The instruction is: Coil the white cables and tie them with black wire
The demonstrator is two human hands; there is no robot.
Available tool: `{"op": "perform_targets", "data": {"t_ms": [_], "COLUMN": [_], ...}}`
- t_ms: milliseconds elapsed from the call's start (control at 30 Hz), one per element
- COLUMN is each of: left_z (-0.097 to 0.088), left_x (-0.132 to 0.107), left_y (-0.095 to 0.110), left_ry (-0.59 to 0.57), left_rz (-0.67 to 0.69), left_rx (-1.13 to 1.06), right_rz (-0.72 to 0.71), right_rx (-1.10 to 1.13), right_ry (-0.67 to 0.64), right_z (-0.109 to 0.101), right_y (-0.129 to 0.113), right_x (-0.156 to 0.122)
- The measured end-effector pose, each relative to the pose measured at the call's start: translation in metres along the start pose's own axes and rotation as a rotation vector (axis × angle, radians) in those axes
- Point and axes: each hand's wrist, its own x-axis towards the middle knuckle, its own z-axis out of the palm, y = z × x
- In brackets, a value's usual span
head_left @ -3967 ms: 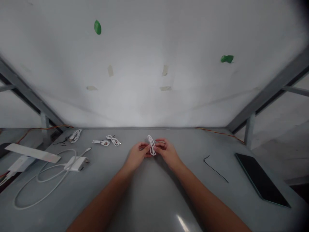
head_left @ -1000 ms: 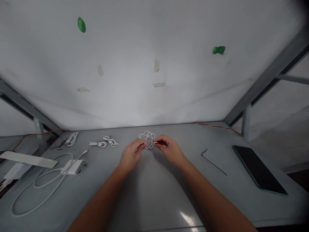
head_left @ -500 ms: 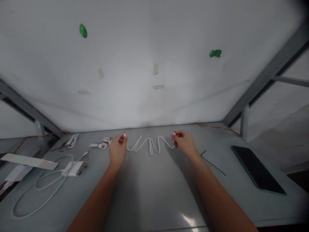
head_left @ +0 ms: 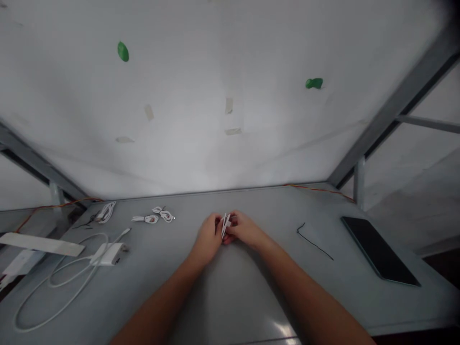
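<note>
A white cable (head_left: 225,225) is gathered into a small folded bundle at the middle of the table, held between both my hands. My left hand (head_left: 210,235) closes on the bundle's left side, and my right hand (head_left: 242,229) grips it from the right, fingers bent around it. Parts of the cable are hidden behind the fingers. To the left lie two tied white cable bundles (head_left: 146,219), and a black twist tie (head_left: 314,243) rests on the table to the right of my right hand.
On the left are another white cable coil (head_left: 107,212), a white charger (head_left: 109,254) with a long looped cable, and a white flat strip (head_left: 41,243). A dark tablet (head_left: 379,249) lies at the right. The grey table (head_left: 230,306) meets a white wall (head_left: 187,158).
Both hands have come together at the middle. The cable, stretched in zigzag folds between them before, is now bunched up in a compact bundle.
</note>
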Motion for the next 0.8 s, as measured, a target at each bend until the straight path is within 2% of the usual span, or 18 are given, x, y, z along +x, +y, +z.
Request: {"op": "perform_targets", "data": {"t_ms": [200, 300, 433, 533, 667, 800], "left_z": [-0.011, -0.016, -0.019, -0.022, -0.028, -0.029], "left_x": [0.002, 0.004, 0.007, 0.01, 0.014, 0.015], "left_y": [0.007, 0.008, 0.007, 0.003, -0.001, 0.002], "left_ry": [0.154, 0.179, 0.174, 0.246, 0.344, 0.314], "left_rz": [-0.079, -0.089, -0.142, -0.191, -0.11, -0.017], "left_rx": [-0.076, -0.1, -0.08, -0.063, -0.093, -0.083], "right_rz": [-0.004, -0.018, -0.084, -0.098, -0.104, -0.116], "right_rx": [0.218, 0.28, 0.213, 0.131, 0.211, 0.305], "right_ry": [-0.069, -0.079, -0.024, 0.012, 0.119, 0.128], "right_z": [0.016, 0.019, 0.022, 0.024, 0.03, 0.035], "right_y": [0.001, 0.003, 0.01, 0.014, 0.015, 0.015], "right_x": [0.005, 0.009, 0.02, 0.033, 0.044, 0.042]}}
